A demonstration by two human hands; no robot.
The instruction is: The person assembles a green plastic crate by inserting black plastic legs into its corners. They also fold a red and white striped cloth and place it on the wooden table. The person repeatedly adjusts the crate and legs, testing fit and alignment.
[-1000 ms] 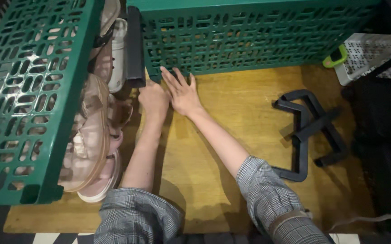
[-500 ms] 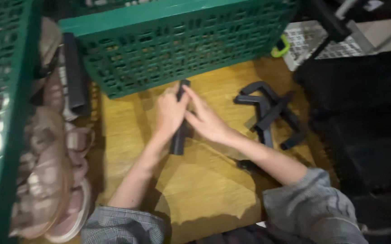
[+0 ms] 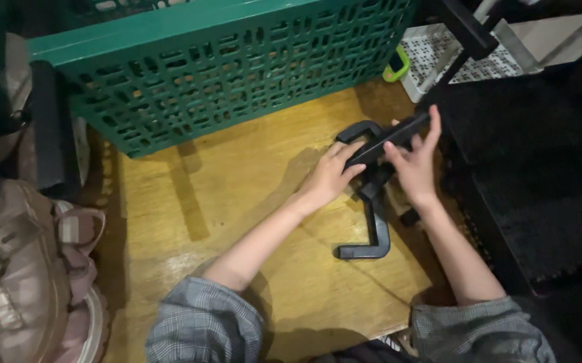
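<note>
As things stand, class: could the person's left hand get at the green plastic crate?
Probably yes. The left hand grips a black bar, but only bare wooden board lies between it and the green plastic crate.

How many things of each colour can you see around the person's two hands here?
Green: 2, the big slotted crate and a small ring-shaped thing.
Black: 2, the bar held by left hand and right hand, and the bent frame pieces, too tangled to split.
White: 1, a perforated basket.
Pink: 1, a sandal.
Total: 6.
</note>
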